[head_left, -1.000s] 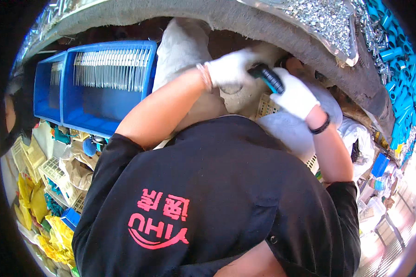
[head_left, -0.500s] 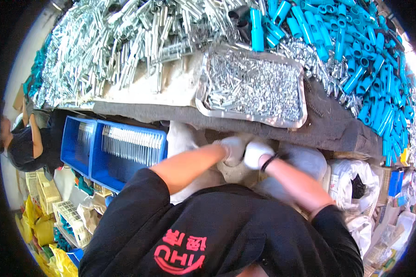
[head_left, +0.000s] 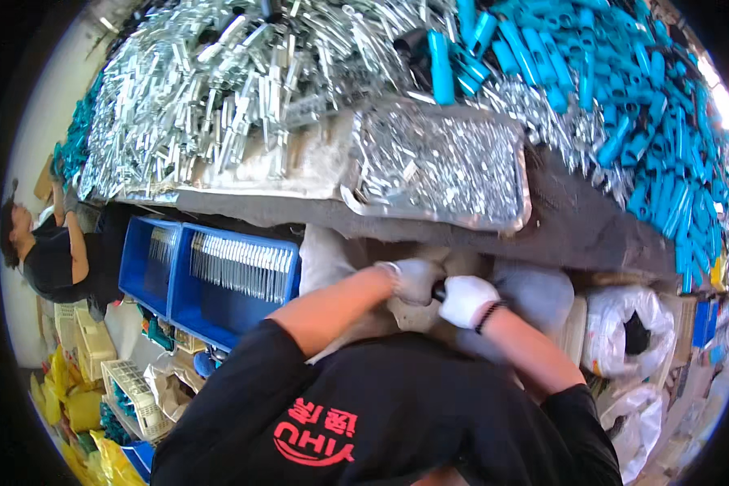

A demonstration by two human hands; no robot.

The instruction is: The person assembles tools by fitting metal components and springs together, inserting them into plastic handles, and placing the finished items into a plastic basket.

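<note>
Both my hands wear pale work gloves and meet in front of my body, just below the table edge. My left hand is curled closed, and what lies in its fingers is hidden. Closed around one end of a small black piece is my right hand; the piece pokes out toward the left hand. Its kind is too hidden to tell. Beyond the hands, a shallow tray full of small silver metal parts rests on the table's dark cloth.
Silver metal tubes are heaped at the far left, turquoise plastic sleeves at the far right. Left of me, blue bins hold rows of silver rods. A white sack stands right. Another person works far left.
My gloved hands have shifted slightly nearer my body and to the right. The small black piece now shows between them. The view has tilted a little.
</note>
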